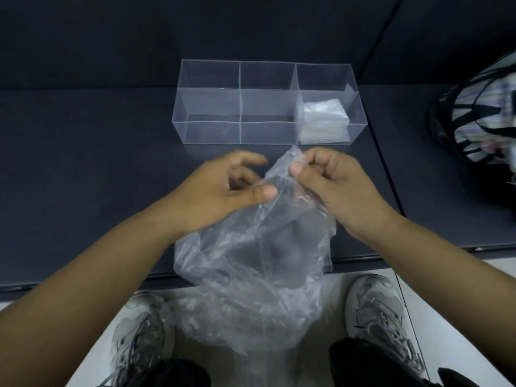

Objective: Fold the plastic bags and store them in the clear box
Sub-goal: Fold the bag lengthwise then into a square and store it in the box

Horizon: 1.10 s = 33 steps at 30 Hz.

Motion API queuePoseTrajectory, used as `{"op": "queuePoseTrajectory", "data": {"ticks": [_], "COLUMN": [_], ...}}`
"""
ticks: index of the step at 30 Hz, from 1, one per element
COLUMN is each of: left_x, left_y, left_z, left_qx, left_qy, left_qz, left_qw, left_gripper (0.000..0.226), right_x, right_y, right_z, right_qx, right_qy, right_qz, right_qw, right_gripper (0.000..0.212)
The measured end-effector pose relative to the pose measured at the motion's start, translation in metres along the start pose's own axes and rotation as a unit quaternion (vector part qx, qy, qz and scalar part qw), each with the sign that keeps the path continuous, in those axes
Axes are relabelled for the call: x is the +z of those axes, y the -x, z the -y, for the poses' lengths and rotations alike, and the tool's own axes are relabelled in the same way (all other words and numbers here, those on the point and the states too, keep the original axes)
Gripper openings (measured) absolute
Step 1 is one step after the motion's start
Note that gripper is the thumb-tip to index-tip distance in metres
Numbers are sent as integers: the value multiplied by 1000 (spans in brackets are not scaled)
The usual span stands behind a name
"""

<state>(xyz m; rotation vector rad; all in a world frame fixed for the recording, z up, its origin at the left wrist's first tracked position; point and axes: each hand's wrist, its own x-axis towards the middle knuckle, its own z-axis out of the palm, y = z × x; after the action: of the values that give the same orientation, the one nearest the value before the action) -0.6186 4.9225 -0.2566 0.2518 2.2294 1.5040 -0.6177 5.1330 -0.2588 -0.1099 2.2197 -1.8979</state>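
The step in hand looks like the start of a fold: a crumpled plastic bag (251,261) has to be opened out and squared before it can be creased. The right hand (335,185) pinches the bag's upper edge between thumb and curled fingers. The left hand (223,191) sits just beside it with its thumb against the film and its fingers loosely bent and blurred, so I cannot tell whether it truly grips. The bag hangs from between the hands, down past the wrists and over the near edge of the counter (83,163) towards the shoes (377,317). Beyond the fingertips, apart from the bag, stands the clear box (212,129). Its compartment ahead of the right hand holds folded bags (325,118); the others appear empty. A striped bag (480,113) lies well off to the right hand's outer side. The next move probably calls for both hands to take opposite corners, draw the film taut and lay it flat on the counter between hands and box.
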Motion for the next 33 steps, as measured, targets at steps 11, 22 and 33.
{"op": "queuePoseTrajectory", "data": {"ticks": [11, 22, 33], "left_x": [-15, -43, -42], "left_y": [15, -21, -33], "left_z": [52, 51, 62], "left_qx": [-151, -318, -284], "left_qy": [89, 203, 252], "left_qz": [-195, -91, -255], "left_qw": [965, 922, 889], "left_gripper": [17, 53, 19], "right_x": [-63, -44, -77], "right_y": [-14, 20, 4], "right_z": [-27, -45, -49], "right_qx": [87, 20, 73], "right_qy": [130, 234, 121], "right_qz": [-134, -28, 59], "right_qw": [979, 972, 988], "right_gripper": [22, 66, 22]}}
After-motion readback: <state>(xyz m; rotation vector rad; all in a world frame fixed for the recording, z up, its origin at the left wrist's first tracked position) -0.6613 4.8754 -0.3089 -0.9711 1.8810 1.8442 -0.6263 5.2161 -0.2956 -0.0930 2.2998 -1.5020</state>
